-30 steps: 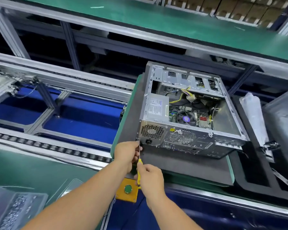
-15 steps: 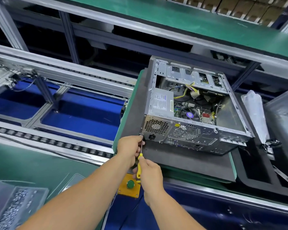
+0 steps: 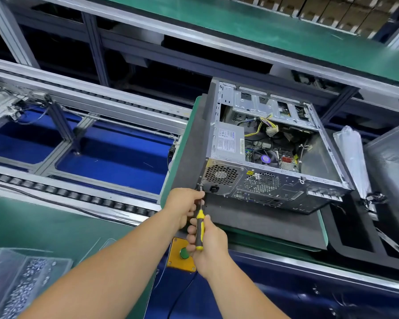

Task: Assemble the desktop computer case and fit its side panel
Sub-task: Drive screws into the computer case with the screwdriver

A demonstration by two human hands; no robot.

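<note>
- fingers of the right hand (image 3: 211, 244) curl around the yellow and black plastic handle of a slim screwdriver (image 3: 200, 229), holding it nearly upright.
- fingers of the left hand (image 3: 184, 207) are bent around the thin metal shaft of the same tool, just above the handle, pinching it close to the tip.
- the tip of the shaft meets a small screw at the lower left corner of the rear panel of the open grey metal desktop computer case (image 3: 272, 162).
- this case lies on its side on a dark grey foam mat (image 3: 258, 218), with its open side facing up; the side panel is not on it.
- inside the case sit a silver boxed power supply (image 3: 228, 142), yellow and black cables (image 3: 260, 125) and a round fan with a purple centre (image 3: 266, 158).
- the mat rests on a green-edged pallet on the conveyor line, in front of the person.
- an orange box with a round green push button (image 3: 183, 254) sits just below the hands, on the near rail.
- a clear plastic tray of small silver screws (image 3: 21, 286) lies at the lower left, well apart from the case.
- a long item in a clear plastic bag (image 3: 352, 155) lies to the right of the case.
</note>
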